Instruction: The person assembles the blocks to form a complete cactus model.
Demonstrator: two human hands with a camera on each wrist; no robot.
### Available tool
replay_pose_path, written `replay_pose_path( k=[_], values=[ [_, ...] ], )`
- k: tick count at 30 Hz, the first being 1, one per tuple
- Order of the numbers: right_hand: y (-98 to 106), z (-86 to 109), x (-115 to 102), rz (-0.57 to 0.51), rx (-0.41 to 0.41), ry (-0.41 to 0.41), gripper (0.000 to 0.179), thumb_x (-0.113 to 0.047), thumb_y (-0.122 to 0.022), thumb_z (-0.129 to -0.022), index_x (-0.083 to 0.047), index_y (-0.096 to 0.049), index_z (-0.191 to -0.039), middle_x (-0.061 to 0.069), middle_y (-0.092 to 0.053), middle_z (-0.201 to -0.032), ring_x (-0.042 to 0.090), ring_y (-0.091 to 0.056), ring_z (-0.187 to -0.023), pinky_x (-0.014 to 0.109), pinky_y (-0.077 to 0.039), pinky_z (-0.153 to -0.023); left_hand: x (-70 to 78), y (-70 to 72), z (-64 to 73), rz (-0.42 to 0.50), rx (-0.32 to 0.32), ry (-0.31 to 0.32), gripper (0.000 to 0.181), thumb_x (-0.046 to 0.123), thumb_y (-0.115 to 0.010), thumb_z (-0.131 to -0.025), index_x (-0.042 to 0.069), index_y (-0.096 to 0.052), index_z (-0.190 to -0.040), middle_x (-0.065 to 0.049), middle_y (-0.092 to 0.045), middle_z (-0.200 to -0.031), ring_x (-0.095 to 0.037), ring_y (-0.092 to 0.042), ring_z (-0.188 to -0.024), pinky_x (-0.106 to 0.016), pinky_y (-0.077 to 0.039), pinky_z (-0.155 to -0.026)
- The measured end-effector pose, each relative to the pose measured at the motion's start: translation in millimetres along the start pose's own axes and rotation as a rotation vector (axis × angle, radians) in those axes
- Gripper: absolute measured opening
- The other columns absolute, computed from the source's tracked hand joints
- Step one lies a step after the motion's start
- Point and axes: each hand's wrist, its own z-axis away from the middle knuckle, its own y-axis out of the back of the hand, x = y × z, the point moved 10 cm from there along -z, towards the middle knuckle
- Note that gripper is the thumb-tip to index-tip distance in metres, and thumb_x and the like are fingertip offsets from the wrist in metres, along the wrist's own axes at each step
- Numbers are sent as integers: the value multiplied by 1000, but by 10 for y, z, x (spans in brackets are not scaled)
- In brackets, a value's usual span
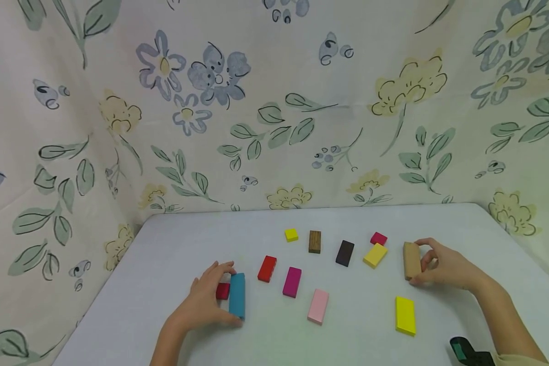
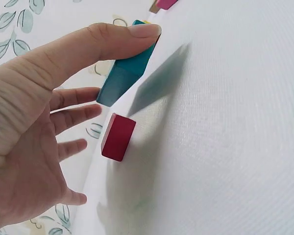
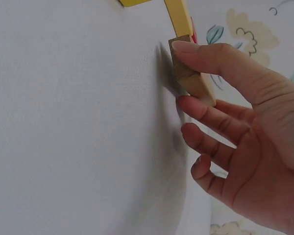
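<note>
At the left of the table, my left hand pinches a blue block by its two ends, thumb at the near end and a finger at the far end. In the left wrist view the blue block is held over its shadow on the table. A small dark red block lies beneath that hand, just left of the blue one. On the right, my right hand pinches a tan wooden block by its ends. Its shadow falls beside the wooden block in the right wrist view.
Between the hands lie a red block, a magenta block, a pink block and a black block. Yellow and brown blocks lie there too. A black-and-green object shows by the right sleeve. Floral cloth hangs behind.
</note>
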Motion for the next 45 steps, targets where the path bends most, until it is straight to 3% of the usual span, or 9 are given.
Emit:
replay_pose_path(
  k=[8,15,21,23,30,39,45],
  values=[
    [57,30,-110,10,36,29,92,-29,-88,-84,7,-32,-147,6,-65,-101,19,-57,-82,31,-52,-68,98,-15,27,21,2,3,94,34,-103,-61,11,-56,-138,-12,-59,-143,-40,-47,-141,-84,-9,-116],
    [82,69,-241,10,57,32,95,-28,-90,-82,7,-32,-148,8,-66,-105,22,-57,-85,33,-53,-69,203,-62,13,42,0,3,95,35,-103,-61,12,-57,-141,-9,-59,-143,-38,-49,-141,-81,-8,-120],
    [73,111,-372,12,80,46,95,-26,-91,-81,7,-33,-148,10,-67,-107,22,-57,-86,32,-54,-68,372,-140,2,95,-25,-74,93,34,-102,-64,10,-57,-142,-9,-59,-143,-39,-48,-141,-78,-6,-122],
    [61,126,-418,16,90,57,94,-26,-92,-81,6,-35,-147,10,-67,-107,22,-57,-86,30,-54,-67,421,-163,-2,103,-26,-98,93,34,-102,-65,9,-57,-142,-9,-59,-143,-39,-49,-140,-77,-10,-122],
    [-27,155,-558,12,95,67,93,-27,-93,-80,4,-37,-147,8,-67,-107,20,-56,-83,27,-52,-64,572,-259,4,133,-49,-117,95,36,-101,-68,10,-55,-147,-6,-58,-147,-38,-49,-140,-67,-47,-110],
    [-161,154,-713,-23,77,83,92,-27,-93,-79,1,-38,-147,6,-67,-108,19,-55,-83,25,-52,-64,807,-427,-31,152,-92,-178,94,36,-99,-71,9,-53,-149,-5,-59,-143,-33,-55,-132,-60,-55,-104],
    [-253,159,-802,-41,74,104,92,-28,-93,-78,0,-39,-146,4,-67,-108,19,-55,-82,25,-52,-64,926,-629,-45,189,-165,-208,89,36,-99,-72,14,-55,-146,3,-59,-139,-26,-57,-129,-42,-59,-101]
  ],
)
